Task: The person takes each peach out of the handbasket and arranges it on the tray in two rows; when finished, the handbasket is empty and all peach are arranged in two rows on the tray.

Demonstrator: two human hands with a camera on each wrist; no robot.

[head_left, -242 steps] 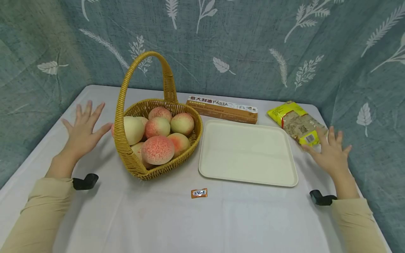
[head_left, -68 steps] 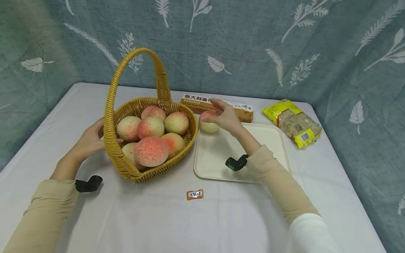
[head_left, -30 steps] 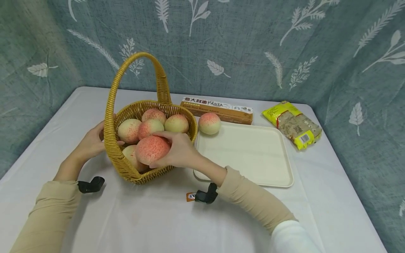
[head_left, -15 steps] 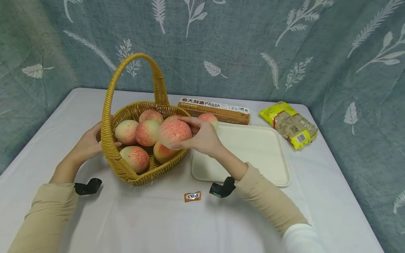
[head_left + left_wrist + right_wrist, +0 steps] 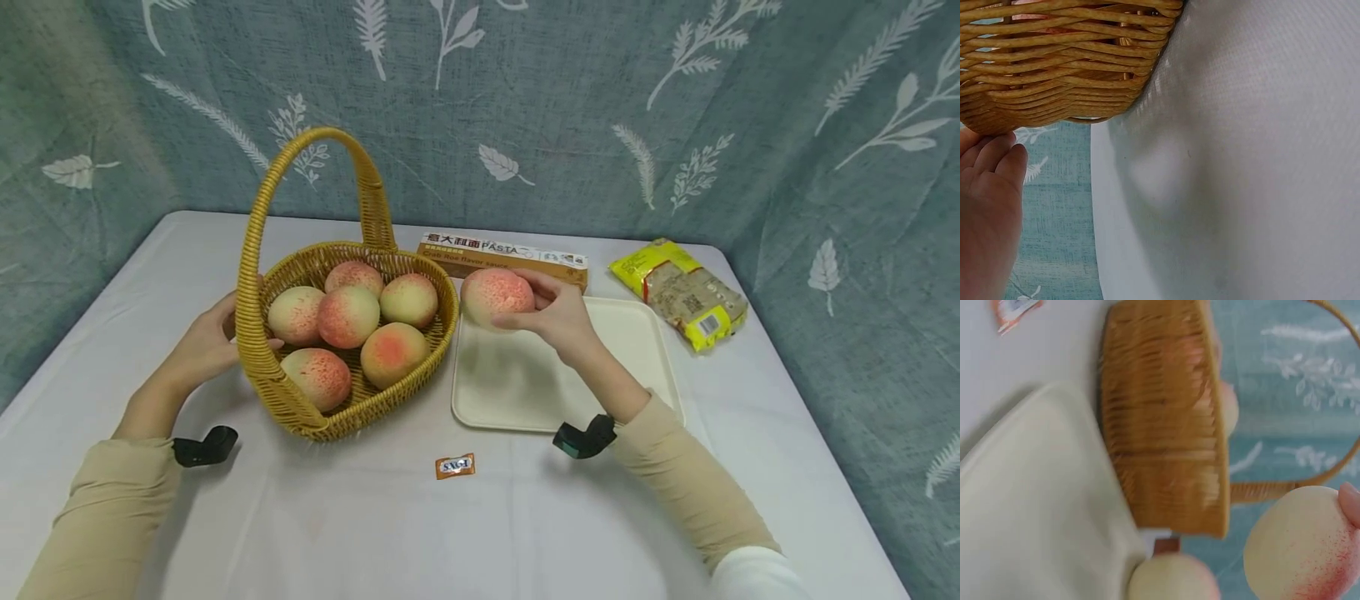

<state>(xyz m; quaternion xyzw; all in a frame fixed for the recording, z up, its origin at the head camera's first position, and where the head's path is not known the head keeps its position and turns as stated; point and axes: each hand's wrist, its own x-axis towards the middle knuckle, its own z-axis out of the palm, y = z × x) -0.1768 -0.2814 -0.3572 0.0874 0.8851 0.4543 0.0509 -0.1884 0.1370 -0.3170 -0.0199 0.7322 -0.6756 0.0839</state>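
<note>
A pale, red-speckled peach (image 5: 497,297) is held in the curled fingers of the right hand (image 5: 558,315) above the far left corner of a cream tray (image 5: 637,367).

The wicker basket (image 5: 330,412), holding five peaches, is steadied by the left hand (image 5: 206,346), fingers pressed together against its wall. Another peach (image 5: 1172,578) is hidden behind the held one; a pasta box (image 5: 502,253) and a yellow packet (image 5: 678,282) lie beyond.

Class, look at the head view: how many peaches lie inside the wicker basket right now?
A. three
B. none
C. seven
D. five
D: five peaches show inside the wicker basket, while the right hand holds a sixth peach above the tray and the left hand rests on the basket's side.
</note>
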